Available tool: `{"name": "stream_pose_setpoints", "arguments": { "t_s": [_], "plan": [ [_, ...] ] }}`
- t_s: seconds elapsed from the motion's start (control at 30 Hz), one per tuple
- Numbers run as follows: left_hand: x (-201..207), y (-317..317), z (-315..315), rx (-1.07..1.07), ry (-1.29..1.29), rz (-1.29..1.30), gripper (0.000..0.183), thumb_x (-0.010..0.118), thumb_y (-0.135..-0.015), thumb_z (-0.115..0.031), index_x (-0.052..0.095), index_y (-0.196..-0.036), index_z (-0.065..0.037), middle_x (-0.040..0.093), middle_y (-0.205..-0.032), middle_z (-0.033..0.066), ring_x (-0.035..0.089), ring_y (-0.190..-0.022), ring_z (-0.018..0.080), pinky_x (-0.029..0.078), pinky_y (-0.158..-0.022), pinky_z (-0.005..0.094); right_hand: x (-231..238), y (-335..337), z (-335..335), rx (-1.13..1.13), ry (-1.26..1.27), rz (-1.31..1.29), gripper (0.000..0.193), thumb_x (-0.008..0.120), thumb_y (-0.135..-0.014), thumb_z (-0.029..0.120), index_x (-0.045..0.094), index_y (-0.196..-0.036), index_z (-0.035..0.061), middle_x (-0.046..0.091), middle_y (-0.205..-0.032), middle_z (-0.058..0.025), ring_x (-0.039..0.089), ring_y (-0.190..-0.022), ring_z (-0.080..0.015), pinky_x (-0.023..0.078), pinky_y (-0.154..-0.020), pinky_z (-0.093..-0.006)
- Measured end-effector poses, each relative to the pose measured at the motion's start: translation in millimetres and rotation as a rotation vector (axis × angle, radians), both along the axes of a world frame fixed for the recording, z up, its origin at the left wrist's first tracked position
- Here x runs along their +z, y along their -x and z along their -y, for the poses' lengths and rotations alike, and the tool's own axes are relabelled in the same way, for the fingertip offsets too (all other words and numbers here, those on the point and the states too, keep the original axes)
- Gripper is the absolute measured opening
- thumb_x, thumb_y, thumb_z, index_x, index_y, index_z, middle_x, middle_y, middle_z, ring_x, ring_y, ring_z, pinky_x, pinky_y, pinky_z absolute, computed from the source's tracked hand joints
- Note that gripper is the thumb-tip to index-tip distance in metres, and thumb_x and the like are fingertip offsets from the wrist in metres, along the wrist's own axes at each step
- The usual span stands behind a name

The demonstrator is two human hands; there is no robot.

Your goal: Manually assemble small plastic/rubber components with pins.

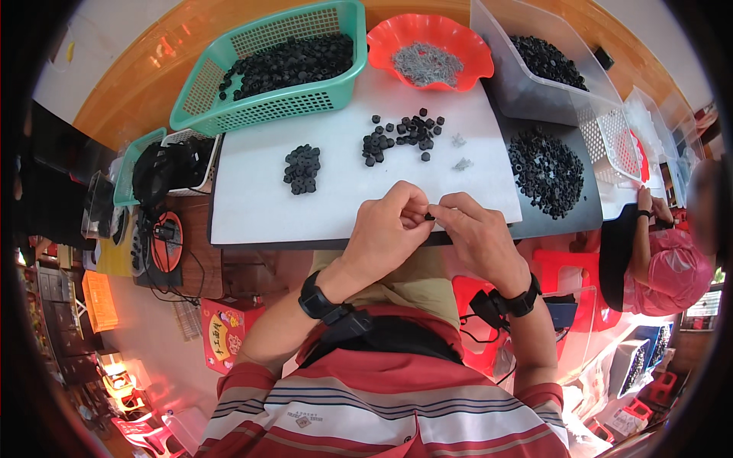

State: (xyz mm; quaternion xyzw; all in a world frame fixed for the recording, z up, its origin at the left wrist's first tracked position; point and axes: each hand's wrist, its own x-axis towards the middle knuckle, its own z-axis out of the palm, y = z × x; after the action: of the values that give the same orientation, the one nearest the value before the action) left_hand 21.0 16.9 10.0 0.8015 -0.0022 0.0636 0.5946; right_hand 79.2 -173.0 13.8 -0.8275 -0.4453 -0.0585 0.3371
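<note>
While both hands meet near the front edge of the white board (252, 214), the small black part (429, 217) sits right at the fingertips, between the two hands. Right hand (485, 243): thumb and index finger pinch the part, other fingers bent alongside. Left hand (385, 229): fingers curled in, thumb and index close together, tips just beside the part. Tips partly covered, so can't tell if the left grips it too. Part's finer shape also hidden.

Board, beyond the hands: tight cluster of black pieces (303, 169) on the left, looser scatter of black pieces (376, 143) mid-board. Two small pale grey heaps (463, 164) right of the scatter, one behind the other.

Back row, left to right: green basket (263, 111) with black pieces inside, red wavy-rim bowl (382, 38) holding thin grey metal bits (427, 65), clear plastic bin (527, 98) with more black pieces. Basket and bowl stand side by side, near each other. Right of the board, in front of the bin, a wide pile of black pieces (546, 172) lies on a dark sheet (586, 214).

Black band (313, 296) on left wrist, another black band (525, 300) on right. Far right: co-worker in a pink top (664, 278), arms toward the table.
</note>
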Motion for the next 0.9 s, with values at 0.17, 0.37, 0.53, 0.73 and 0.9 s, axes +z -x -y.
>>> {"name": "stream_pose_setpoints", "arguments": {
  "t_s": [0.17, 0.37, 0.53, 0.73, 0.9],
  "plan": [
    [2.7, 0.8, -5.7, 0.012, 0.124, -0.065, 0.025, 0.077, -0.087, 0.003, 0.061, -0.107, 0.002, 0.074, -0.098, 0.0095, 0.070, -0.086, 0.0106, 0.061, -0.079, 0.0257, 9.7, -4.3, -4.1, 0.006, 0.015, -0.024, 0.031, 0.066, -0.084, -0.002, 0.070, -0.113, 0.0064, 0.068, -0.108, -0.0084, 0.070, -0.079, -0.0331, 0.057, -0.066, -0.0411],
    [-2.5, -0.9, -12.1, 0.087, 0.180, -0.053, 0.028, 0.075, -0.088, 0.004, 0.063, -0.113, 0.003, 0.071, -0.105, 0.0094, 0.068, -0.091, 0.0108, 0.060, -0.082, 0.0253, 1.8, -40.7, -28.0, -0.198, -0.004, 0.051, 0.022, 0.067, -0.092, 0.008, 0.070, -0.114, 0.0068, 0.069, -0.104, -0.0113, 0.070, -0.079, -0.0354, 0.056, -0.067, -0.0454],
    [-6.0, 2.3, -13.6, 0.079, 0.214, -0.073, 0.029, 0.074, -0.088, 0.004, 0.063, -0.115, 0.004, 0.071, -0.107, 0.0103, 0.068, -0.091, 0.0105, 0.060, -0.082, 0.0249, -3.0, -54.4, -50.9, -0.293, 0.158, 0.080, 0.021, 0.068, -0.093, 0.018, 0.070, -0.110, 0.0070, 0.070, -0.104, -0.0108, 0.070, -0.080, -0.0365, 0.056, -0.068, -0.0463],
    [-7.3, 3.7, -15.5, 0.072, 0.234, -0.086, 0.027, 0.074, -0.088, 0.004, 0.064, -0.114, 0.005, 0.071, -0.107, 0.0105, 0.068, -0.091, 0.0102, 0.060, -0.081, 0.0243, -6.4, -60.7, -59.1, -0.284, 0.214, 0.022, 0.021, 0.067, -0.093, 0.020, 0.071, -0.110, 0.0066, 0.070, -0.107, -0.0098, 0.070, -0.083, -0.0384, 0.055, -0.073, -0.0486],
    [-9.1, 3.0, -17.1, 0.062, 0.236, -0.085, 0.026, 0.074, -0.089, 0.003, 0.065, -0.112, 0.005, 0.071, -0.106, 0.0102, 0.067, -0.091, 0.0097, 0.060, -0.081, 0.0240, -0.7, -64.1, -55.8, -0.226, 0.067, -0.068, 0.020, 0.067, -0.092, 0.016, 0.072, -0.108, 0.0057, 0.071, -0.109, -0.0088, 0.070, -0.085, -0.0376, 0.055, -0.074, -0.0481]
  ]
}}
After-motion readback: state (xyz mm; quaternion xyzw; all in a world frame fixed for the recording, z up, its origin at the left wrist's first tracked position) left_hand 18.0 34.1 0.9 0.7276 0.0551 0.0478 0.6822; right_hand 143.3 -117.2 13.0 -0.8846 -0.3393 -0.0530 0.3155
